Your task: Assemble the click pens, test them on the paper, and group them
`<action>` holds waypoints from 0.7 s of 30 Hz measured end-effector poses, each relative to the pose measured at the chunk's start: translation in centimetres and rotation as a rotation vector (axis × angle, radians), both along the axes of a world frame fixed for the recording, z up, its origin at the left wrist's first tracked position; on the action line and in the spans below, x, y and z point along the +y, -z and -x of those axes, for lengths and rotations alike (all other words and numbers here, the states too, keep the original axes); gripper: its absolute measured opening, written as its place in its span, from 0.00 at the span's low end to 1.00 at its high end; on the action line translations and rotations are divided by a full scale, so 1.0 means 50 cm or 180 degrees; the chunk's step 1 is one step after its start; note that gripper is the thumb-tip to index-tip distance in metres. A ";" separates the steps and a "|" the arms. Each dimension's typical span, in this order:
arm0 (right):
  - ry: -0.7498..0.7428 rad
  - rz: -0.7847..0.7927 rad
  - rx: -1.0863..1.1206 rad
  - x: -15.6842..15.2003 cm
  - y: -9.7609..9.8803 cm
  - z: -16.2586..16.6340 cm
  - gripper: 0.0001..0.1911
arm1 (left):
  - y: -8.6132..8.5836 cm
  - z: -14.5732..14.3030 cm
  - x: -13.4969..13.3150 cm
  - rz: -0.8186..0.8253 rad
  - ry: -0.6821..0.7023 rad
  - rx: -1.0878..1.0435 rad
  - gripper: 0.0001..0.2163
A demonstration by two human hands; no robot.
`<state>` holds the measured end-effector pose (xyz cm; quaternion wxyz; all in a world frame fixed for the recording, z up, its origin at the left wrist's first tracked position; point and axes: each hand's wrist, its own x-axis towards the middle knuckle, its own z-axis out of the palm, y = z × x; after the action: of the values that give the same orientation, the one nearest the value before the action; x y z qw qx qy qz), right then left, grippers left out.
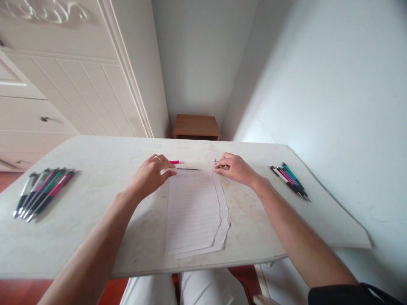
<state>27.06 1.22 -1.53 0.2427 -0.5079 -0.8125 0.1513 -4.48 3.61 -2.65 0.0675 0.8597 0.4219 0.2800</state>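
My left hand (154, 173) is over the table at the top left of the paper, thumb and forefinger slightly apart. Right by its fingertips lies a thin dark pen refill (189, 169), pointing right. A pink pen barrel (174, 162) shows partly behind the fingers. At the paper's top right, my right hand (233, 167) is closed in a pinch. Something small and metallic (215, 161) shows at its fingertips, too small to make out. Below both hands lie lined paper sheets (193, 212) with torn right edges.
Several pens (44, 192) lie side by side on the left of the white table (133, 250). Another group of pens (291, 182) lies on the right. Beyond the far edge stands a small wooden stand (197, 126). A white cabinet (79, 84) and a wall (333, 106) flank the table.
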 end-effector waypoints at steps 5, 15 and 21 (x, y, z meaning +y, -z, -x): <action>-0.0042 -0.0014 -0.0011 0.002 0.006 -0.001 0.04 | 0.003 0.002 0.002 0.0200 0.0112 0.0075 0.13; 0.0202 -0.0414 0.0532 0.001 -0.010 0.003 0.07 | -0.014 -0.004 -0.005 0.0228 -0.0082 0.0020 0.13; 0.1128 -0.0868 0.1192 0.004 -0.027 -0.003 0.09 | -0.053 -0.007 -0.020 -0.0003 -0.1228 -0.0481 0.14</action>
<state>27.21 1.41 -0.18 0.4772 -0.5679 -0.6650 0.0870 -4.12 2.60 -0.01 0.0437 0.7395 0.5723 0.3516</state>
